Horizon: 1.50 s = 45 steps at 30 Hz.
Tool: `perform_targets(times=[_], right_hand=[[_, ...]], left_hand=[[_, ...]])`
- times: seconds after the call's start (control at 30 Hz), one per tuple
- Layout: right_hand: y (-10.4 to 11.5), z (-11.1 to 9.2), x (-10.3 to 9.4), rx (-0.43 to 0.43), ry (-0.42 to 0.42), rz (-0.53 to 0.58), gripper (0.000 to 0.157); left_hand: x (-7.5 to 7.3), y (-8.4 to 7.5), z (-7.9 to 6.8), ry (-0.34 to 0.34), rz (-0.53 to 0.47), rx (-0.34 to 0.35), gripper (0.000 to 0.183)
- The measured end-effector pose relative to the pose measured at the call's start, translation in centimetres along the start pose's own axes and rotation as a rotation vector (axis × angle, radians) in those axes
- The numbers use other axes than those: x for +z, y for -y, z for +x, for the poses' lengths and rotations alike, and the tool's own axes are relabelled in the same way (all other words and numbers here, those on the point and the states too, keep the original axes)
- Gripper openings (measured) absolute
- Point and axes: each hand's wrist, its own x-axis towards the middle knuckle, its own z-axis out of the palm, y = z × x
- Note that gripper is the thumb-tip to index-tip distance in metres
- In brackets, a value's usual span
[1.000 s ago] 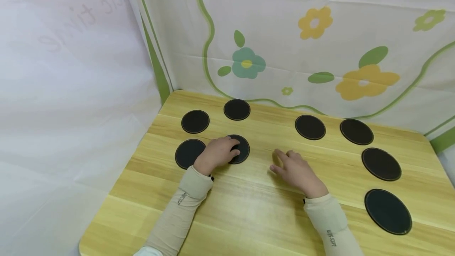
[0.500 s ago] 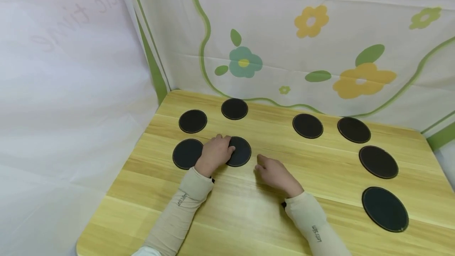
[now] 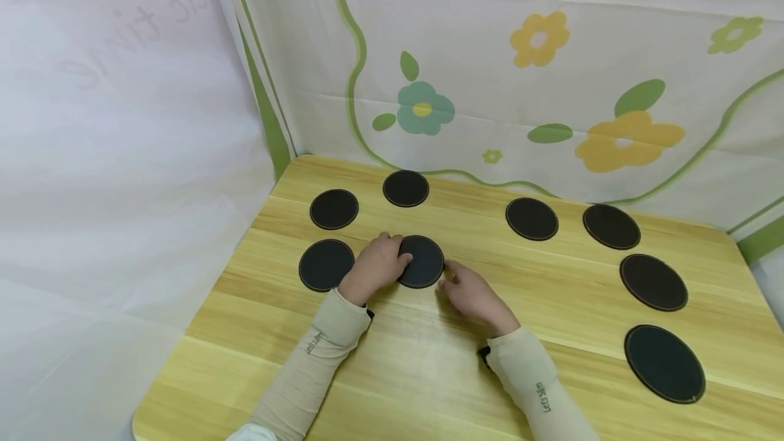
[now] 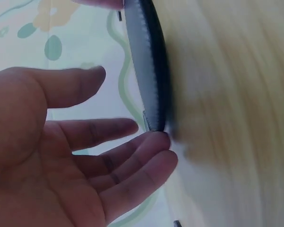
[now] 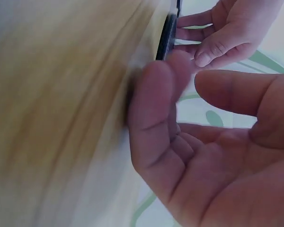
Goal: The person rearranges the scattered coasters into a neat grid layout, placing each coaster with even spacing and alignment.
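The middle black disc (image 3: 424,263) could slip or tip, because only fingertips appear to meet its edge and neither thumb clamps it; uneven pressure from the two sides might also skew it. Another risk is the left sleeve (image 3: 340,322) nudging the neighbouring disc (image 3: 324,265) just beside that wrist. The middle disc is near the centre of the table (image 3: 422,373), between the hands; whether it is lifted is unclear. The left hand (image 3: 376,265) is loosely spread, fingertips touching the rim, thumb apart. The right hand (image 3: 476,297) is gently curved, a fingertip at the opposite rim, thumb apart.
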Motion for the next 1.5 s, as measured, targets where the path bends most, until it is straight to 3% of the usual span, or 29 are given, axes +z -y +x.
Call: perform_targets(times=[0.1,0.23,0.5,0.63,0.77,1.0,1.27,1.5], right_hand=[[0.0,0.1,-0.3,0.014,-0.006,0.121,0.056],[0.1,0.3,-0.7,0.002,-0.076,0.262,0.055],[0.7,0.4,-1.7,-0.081,-0.232,0.555,0.046],[1.5,0.2,-1.7,-0.089,-0.229,0.645,0.057],[2.1,0.1,-1.2,-0.086,-0.202,0.705,0.062],[2.8,0.1,0.3,-0.078,-0.157,0.765,0.064],[3.1,-0.1,1.8,-0.042,-0.139,0.745,0.068],[2.9,0.1,3.1,-0.039,-0.176,0.685,0.067]], left_hand=[[-0.3,0.1,0.1,-0.001,-0.083,-0.009,0.048],[-0.6,0.2,0.2,-0.031,-0.239,-0.007,0.051],[-1.8,0.2,0.2,-0.117,-0.749,0.081,0.053],[-2.5,0.7,-0.5,-0.129,-0.889,0.082,0.052],[-2.6,1.3,-1.4,-0.085,-0.942,0.094,0.056],[-2.4,2.3,-3.0,-0.039,-0.926,0.089,0.06],[-1.6,3.3,-3.9,-0.013,-0.862,0.029,0.061],[-0.5,4.0,-4.0,-0.028,-0.825,-0.023,0.061]])
